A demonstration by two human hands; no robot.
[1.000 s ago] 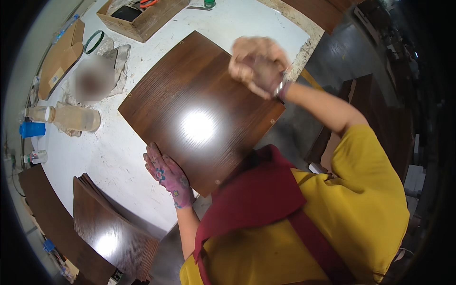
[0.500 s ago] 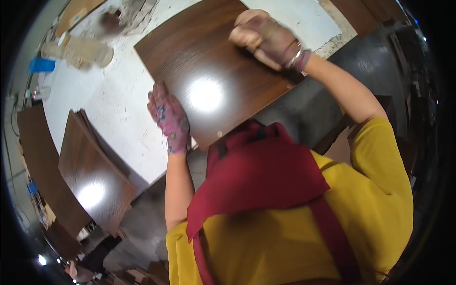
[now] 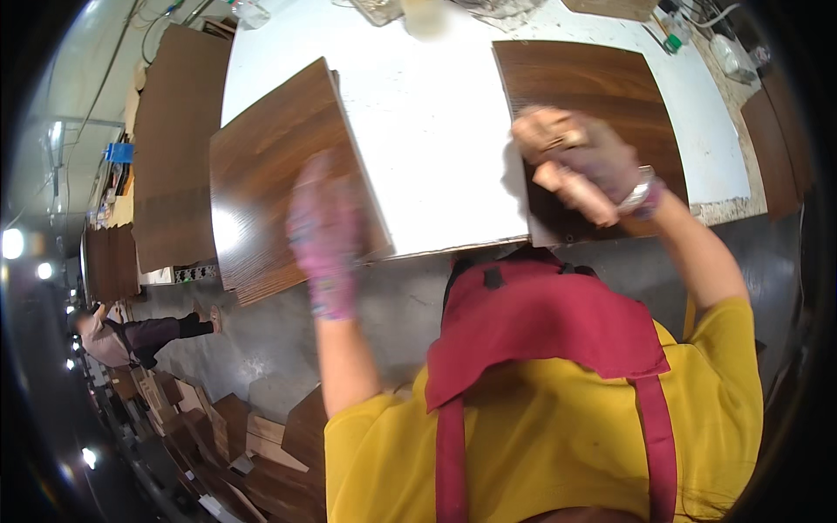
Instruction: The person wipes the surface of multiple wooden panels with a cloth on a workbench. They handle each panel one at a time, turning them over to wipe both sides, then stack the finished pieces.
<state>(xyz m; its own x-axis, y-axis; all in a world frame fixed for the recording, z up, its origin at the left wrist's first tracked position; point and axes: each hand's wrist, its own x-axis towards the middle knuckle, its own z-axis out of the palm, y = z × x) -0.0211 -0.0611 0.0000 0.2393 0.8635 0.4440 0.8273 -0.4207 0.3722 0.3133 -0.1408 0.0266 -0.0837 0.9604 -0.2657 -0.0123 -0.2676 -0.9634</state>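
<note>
My left hand [image 3: 324, 231], in a pinkish-purple patterned glove, is over the right part of a dark brown wood-grain panel [image 3: 270, 174]. Motion smears its fingers, and whether it touches the panel is unclear. A second wood-grain panel [image 3: 593, 78] lies on the white tabletop to the right. Above its near left part is my right hand [image 3: 584, 161], gloved and with a metal bracelet at the wrist. Its fingers are curled in around a tan, crumpled-looking shape that blur keeps me from naming.
The white table [image 3: 436, 157] has a worn near edge. A green-capped bottle [image 3: 676, 39] and other small items stand at the far right. Large brown boards [image 3: 179, 148] rise at the left. Beyond the grey floor [image 3: 261, 349], another person [image 3: 131, 340] is at the far left.
My view has swung left. My left hand has gone from the right panel's left edge to over the left panel. My right hand has come nearer, toward that right panel's near left part.
</note>
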